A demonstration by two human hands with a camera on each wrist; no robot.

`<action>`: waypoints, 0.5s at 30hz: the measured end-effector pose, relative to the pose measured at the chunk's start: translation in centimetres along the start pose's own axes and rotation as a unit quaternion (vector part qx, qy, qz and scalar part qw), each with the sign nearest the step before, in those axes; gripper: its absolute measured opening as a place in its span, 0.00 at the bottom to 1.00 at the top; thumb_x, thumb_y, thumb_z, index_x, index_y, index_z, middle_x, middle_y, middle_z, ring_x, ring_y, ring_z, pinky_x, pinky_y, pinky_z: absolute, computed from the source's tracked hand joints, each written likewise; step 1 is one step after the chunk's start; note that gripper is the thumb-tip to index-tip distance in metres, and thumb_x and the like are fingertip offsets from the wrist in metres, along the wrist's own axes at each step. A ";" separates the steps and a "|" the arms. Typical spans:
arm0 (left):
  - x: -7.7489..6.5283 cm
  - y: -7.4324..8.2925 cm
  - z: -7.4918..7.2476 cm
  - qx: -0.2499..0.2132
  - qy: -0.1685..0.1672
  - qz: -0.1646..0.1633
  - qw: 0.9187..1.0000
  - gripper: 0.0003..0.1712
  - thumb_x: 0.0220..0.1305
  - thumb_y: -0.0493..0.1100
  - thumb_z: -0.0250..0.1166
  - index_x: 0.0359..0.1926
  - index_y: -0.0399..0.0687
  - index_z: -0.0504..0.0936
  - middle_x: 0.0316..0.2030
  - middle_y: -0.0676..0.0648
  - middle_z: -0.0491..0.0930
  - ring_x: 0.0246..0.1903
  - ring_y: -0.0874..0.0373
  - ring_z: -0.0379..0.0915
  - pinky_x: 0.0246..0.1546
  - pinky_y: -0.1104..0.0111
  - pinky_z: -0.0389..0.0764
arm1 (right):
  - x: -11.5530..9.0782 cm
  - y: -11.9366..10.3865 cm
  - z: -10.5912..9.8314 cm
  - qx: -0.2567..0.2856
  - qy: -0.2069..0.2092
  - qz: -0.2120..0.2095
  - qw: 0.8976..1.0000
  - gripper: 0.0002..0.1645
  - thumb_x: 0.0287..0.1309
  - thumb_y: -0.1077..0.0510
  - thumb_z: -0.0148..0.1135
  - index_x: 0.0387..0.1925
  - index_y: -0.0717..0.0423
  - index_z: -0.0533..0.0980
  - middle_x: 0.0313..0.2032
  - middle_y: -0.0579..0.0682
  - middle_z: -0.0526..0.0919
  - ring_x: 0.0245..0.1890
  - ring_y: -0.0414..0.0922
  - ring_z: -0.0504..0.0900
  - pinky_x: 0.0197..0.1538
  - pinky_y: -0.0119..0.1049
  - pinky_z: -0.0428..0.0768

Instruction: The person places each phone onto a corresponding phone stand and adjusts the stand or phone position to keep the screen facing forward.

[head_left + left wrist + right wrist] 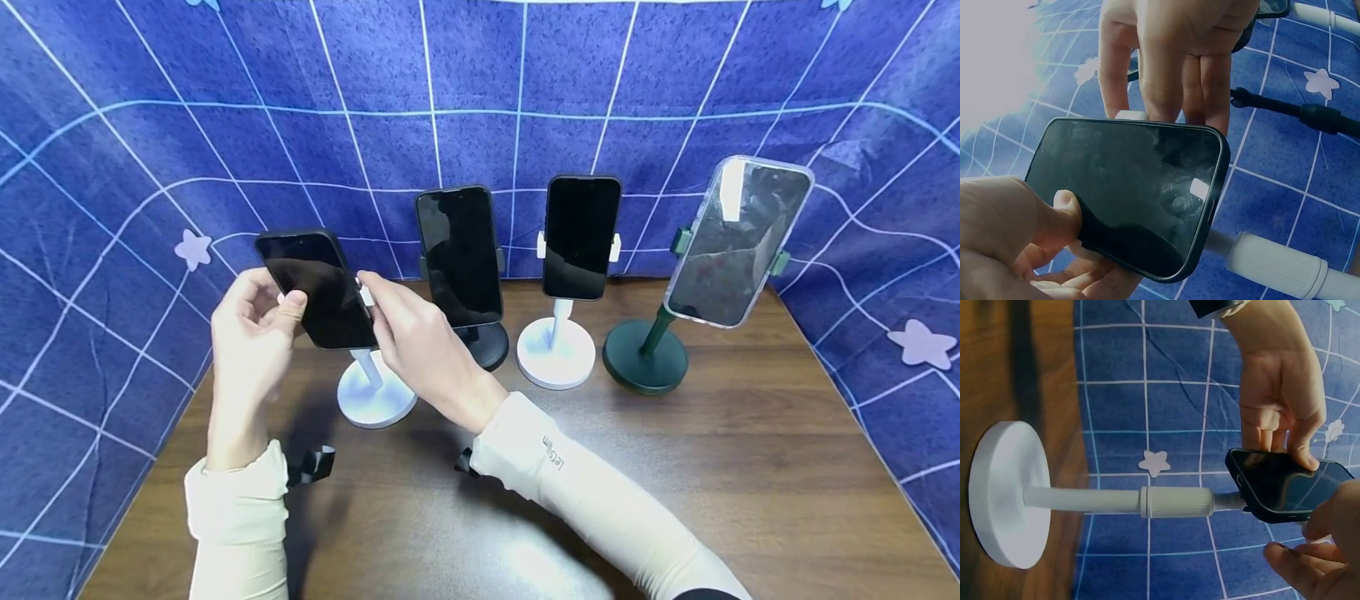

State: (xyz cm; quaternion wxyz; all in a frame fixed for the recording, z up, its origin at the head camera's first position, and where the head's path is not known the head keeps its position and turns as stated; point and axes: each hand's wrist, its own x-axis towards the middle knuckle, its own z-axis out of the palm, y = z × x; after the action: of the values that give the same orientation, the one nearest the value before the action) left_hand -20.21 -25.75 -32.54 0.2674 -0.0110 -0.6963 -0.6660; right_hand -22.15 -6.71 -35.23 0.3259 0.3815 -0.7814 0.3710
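A black smartphone [318, 287] sits tilted at the head of a white phone stand [377, 398] on the left of the table. My left hand [255, 321] grips its left edge, thumb pressed on the screen and fingers behind. At the opposite edge, my right hand [420, 337] has its fingers on the white clamp arm [1132, 115] of the stand. Part of these fingers is hidden behind the phone in the left wrist view. The stand's ribbed collar [1179, 502] and pole show below the phone in the right wrist view.
To the right stand a black stand [491, 346], a white stand [557, 354] and a dark green stand [645, 358], each holding a phone. A blue gridded cloth [480, 67] hangs behind the wooden table [750, 467].
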 end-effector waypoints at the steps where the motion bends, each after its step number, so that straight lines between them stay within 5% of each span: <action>1: 0.0 0.0 0.0 -0.001 0.003 0.002 1.000 0.15 0.64 0.23 0.65 0.38 0.48 0.82 0.30 0.51 0.78 0.28 0.65 0.78 0.32 0.79 0.81 | 0.0 0.0 0.0 0.008 0.000 0.004 1.000 0.23 0.72 0.69 0.50 0.66 0.69 0.72 0.60 0.61 0.82 0.58 0.47 0.85 0.64 0.24 0.74; 8: -0.1 0.2 0.3 0.095 0.015 0.037 0.995 0.16 0.64 0.26 0.66 0.38 0.56 0.81 0.29 0.56 0.76 0.29 0.68 0.76 0.34 0.81 0.78 | -0.2 -0.3 0.1 0.087 -0.046 0.074 0.992 0.34 0.73 0.64 0.50 0.77 0.66 0.58 0.73 0.61 0.68 0.71 0.44 0.73 0.69 0.27 0.69; 11: -0.2 0.1 0.6 0.099 0.017 0.042 0.994 0.15 0.65 0.27 0.67 0.39 0.54 0.81 0.31 0.55 0.79 0.30 0.69 0.79 0.36 0.81 0.79 | -0.3 -0.4 0.3 0.108 -0.091 0.125 0.982 0.40 0.77 0.56 0.51 0.81 0.61 0.48 0.79 0.56 0.58 0.76 0.41 0.62 0.74 0.29 0.63; 15: -0.4 0.0 0.9 0.097 0.014 0.040 0.994 0.15 0.67 0.27 0.65 0.42 0.54 0.80 0.35 0.55 0.82 0.32 0.69 0.80 0.38 0.81 0.79 | -0.4 -0.3 0.9 0.127 -0.122 0.181 0.967 0.42 0.80 0.49 0.47 0.81 0.61 0.42 0.80 0.54 0.56 0.78 0.42 0.60 0.76 0.33 0.62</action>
State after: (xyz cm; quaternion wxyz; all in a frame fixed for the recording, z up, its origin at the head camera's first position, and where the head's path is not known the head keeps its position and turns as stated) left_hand -20.21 -24.78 -32.65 0.3037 -0.0033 -0.7528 -0.5840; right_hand -21.92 -7.47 -35.87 0.1042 0.3141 -0.8177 0.4710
